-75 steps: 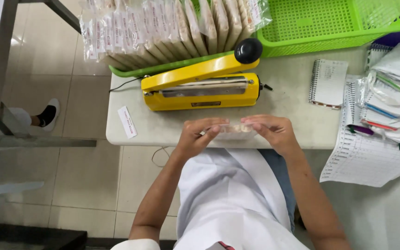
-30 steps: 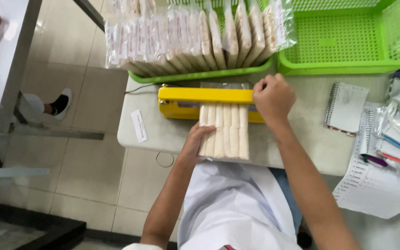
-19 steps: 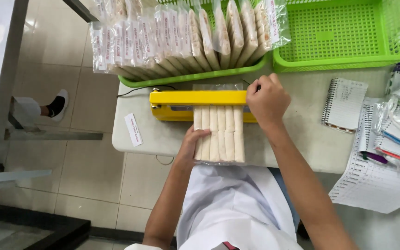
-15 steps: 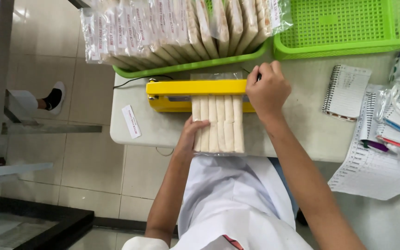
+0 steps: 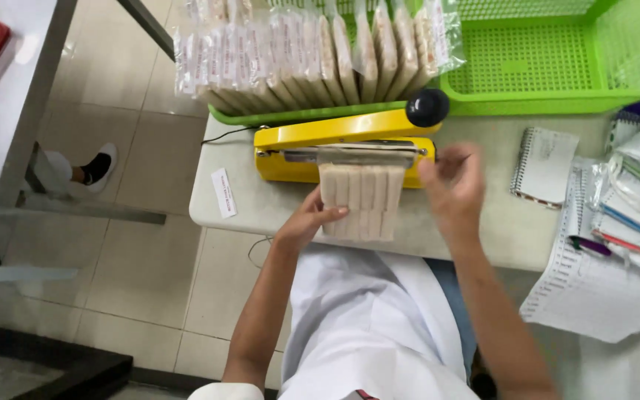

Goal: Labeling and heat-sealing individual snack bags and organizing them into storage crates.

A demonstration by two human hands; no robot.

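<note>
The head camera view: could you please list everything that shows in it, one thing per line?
heat sealer: one, yellow with a black knob, arm raised, mid table
open packet of sticks: one, clear with pale sticks, top edge at the sealer
sealed packets: a row, clear and pale, standing in the left basket
baskets: two, green, back of table
notebook: one, white spiral, right of sealer
papers and pens: a pile, far right
table: one, pale
left hand: on the packet's left edge
right hand: open, beside the packet's right edge
</note>
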